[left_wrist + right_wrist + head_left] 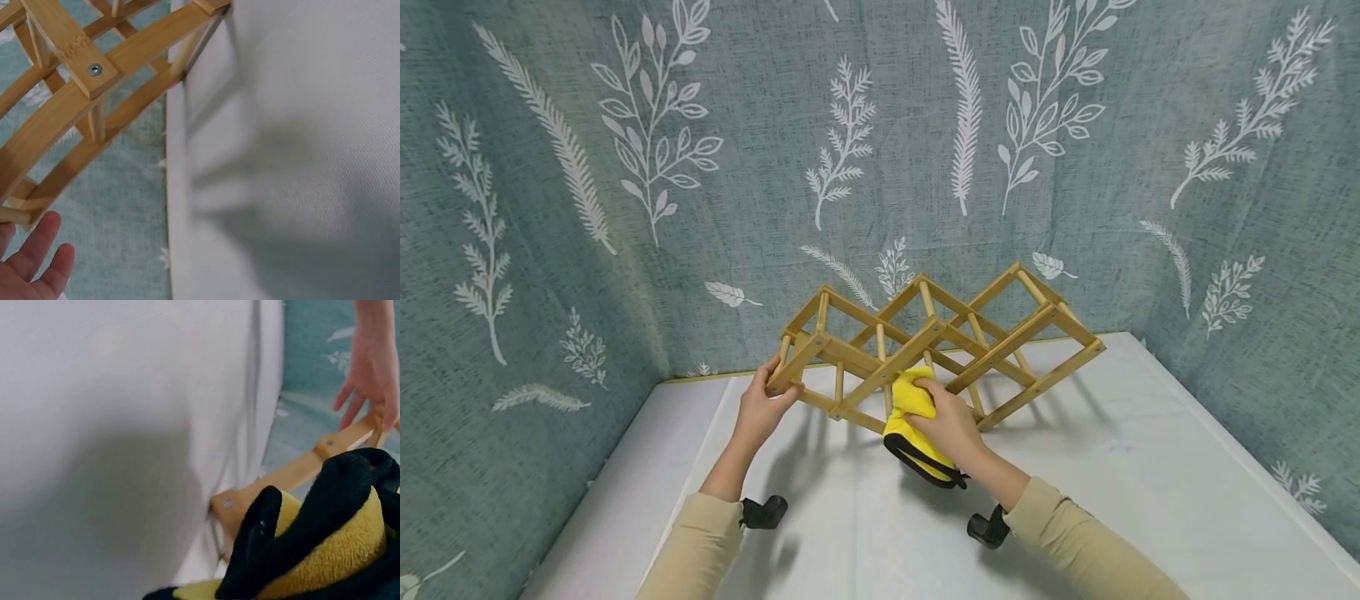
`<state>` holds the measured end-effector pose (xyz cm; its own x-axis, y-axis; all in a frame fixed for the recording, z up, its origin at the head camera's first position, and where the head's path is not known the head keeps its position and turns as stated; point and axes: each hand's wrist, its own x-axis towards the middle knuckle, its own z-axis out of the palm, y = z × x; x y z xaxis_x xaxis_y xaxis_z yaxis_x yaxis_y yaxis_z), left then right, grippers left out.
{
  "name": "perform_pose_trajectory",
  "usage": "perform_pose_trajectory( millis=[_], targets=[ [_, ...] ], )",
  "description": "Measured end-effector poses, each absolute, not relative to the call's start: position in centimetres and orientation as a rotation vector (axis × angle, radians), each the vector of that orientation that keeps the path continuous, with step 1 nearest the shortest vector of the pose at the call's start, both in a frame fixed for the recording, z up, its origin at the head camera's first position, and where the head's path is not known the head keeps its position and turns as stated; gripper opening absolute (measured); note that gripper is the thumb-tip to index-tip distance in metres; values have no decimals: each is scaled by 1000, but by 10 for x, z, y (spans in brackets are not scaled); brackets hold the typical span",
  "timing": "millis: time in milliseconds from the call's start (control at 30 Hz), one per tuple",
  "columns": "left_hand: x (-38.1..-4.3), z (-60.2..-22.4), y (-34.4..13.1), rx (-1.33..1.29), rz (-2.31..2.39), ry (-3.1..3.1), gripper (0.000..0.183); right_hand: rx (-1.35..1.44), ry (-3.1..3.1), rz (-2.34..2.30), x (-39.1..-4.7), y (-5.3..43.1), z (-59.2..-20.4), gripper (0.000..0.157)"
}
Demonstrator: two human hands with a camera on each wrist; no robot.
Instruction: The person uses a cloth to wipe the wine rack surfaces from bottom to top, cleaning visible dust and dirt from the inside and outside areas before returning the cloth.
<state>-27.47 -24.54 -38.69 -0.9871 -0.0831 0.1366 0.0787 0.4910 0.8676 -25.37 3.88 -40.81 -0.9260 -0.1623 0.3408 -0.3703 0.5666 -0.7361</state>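
Observation:
A folding wooden wine rack (pixel 887 369), made of crossed slats and dowels, stands tilted near the back of the white table, its left end raised. My left hand (pixel 763 408) grips that left end, thumb in front. In the left wrist view, fingers (pixel 39 247) show beside the rack's slats (pixel 47 119). My right hand (pixel 951 429) holds a yellow cloth (pixel 910 396) with black edging against the middle of the rack's front. Folds of the cloth (pixel 337 550) cover much of the rack in the right wrist view, and the right fingers are hidden there.
The white tabletop (pixel 865 533) spreads in front of the rack and carries its shadows. A blue-green curtain (pixel 880 167) with white leaf prints hangs behind and on both sides. Black wrist cameras (pixel 765 512) sit on both forearms.

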Motion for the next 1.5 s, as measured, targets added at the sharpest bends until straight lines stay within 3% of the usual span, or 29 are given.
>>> perform_pose_trajectory(
  millis=[433,700,1067,1267,1500],
  targets=[
    [-275,-388,-245,-9,-1514,-2574,71,501,-2597,1364,-230,47,-405,49],
    [-275,-387,-246,-14,-1506,-2575,72,432,-2651,1220,-246,59,-418,46],
    [-275,-387,-245,2,-1467,-2572,70,564,-2587,1355,-247,31,-399,49],
    [-275,-388,-244,1,-1489,-2565,69,530,-2641,1386,-230,48,-408,49],
    [-275,-387,-246,-2,-1491,-2570,71,410,-2707,1270,-246,65,-417,49]
  ],
)
